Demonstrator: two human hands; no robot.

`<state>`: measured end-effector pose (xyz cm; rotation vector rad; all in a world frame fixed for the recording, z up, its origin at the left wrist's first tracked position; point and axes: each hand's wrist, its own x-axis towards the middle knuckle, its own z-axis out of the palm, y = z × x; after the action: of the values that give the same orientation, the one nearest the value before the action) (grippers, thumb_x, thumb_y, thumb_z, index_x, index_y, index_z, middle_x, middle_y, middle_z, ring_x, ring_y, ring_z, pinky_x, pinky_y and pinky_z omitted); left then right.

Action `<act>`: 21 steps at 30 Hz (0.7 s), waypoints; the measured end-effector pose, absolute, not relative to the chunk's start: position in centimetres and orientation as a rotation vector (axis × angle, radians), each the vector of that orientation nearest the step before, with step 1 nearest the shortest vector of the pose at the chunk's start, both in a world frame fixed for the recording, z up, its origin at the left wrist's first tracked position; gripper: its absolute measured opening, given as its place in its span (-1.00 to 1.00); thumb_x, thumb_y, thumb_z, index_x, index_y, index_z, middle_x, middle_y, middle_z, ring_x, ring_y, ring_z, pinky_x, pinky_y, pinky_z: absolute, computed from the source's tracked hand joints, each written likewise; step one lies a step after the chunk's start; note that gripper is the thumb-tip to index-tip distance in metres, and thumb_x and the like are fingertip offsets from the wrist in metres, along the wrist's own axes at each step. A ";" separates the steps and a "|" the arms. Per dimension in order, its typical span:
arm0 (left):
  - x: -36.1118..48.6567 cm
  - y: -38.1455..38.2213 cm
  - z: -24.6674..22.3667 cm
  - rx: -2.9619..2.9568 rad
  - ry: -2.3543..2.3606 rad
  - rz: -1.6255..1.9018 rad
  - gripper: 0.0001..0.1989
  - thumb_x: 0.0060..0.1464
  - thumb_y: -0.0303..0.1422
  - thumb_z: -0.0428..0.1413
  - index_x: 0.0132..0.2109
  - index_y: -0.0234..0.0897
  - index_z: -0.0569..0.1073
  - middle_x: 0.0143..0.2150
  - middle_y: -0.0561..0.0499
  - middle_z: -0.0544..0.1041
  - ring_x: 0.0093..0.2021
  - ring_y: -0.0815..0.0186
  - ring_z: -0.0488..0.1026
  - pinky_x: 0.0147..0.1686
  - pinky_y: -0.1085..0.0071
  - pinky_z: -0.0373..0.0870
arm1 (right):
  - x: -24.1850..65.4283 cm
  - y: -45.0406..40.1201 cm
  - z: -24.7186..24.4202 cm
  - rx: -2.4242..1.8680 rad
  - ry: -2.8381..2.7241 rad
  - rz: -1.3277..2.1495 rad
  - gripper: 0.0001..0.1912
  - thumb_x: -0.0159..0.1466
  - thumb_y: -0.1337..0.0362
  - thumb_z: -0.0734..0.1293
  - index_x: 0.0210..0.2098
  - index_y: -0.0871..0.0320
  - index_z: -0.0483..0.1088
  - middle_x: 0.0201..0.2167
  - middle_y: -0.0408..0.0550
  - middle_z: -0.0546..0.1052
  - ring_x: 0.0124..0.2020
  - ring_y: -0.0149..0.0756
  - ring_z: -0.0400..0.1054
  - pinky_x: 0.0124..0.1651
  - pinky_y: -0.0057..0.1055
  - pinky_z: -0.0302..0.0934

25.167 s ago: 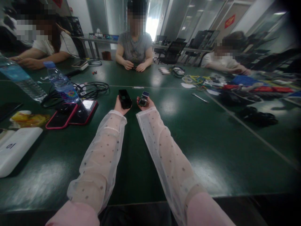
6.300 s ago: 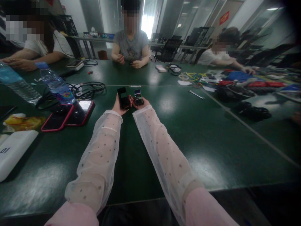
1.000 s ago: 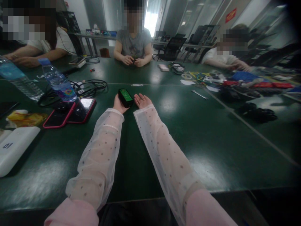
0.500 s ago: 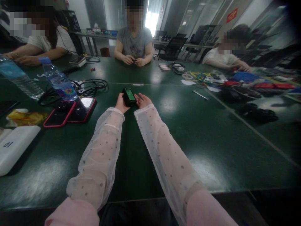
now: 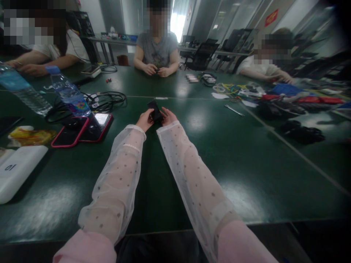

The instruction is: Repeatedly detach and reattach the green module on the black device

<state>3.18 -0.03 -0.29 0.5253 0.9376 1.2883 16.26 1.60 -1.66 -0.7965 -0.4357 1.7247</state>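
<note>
While the left hand [image 5: 144, 119] pinches the black case [image 5: 156, 112], just above and left of the frame's centre, the right hand [image 5: 169, 117] is at its right edge, fingers half bent; whether they grip, I cannot tell. The step seems to be two-handed handling; the next move probably calls for steady support.

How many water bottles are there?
2: one bottle cut off by the left picture edge, and one blue-capped bottle just right of it. Others might be hidden behind things.
</note>
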 end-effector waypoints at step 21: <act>3.9 0.3 -1.8 1.135 1.103 1.406 -0.53 -0.13 -0.08 0.30 -0.12 -0.28 0.51 -0.20 -0.07 0.54 -0.29 0.30 0.47 -0.38 0.44 0.37 | 15.9 2.9 -2.5 -0.737 -0.374 1.674 -0.85 0.26 0.19 0.30 -0.35 0.11 0.44 -0.53 -0.21 0.53 -0.46 -0.36 0.44 -0.31 -0.40 0.37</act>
<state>3.93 0.25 -1.81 1.1353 1.1033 1.4056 15.89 2.93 -2.53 -0.7367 -0.3737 1.6739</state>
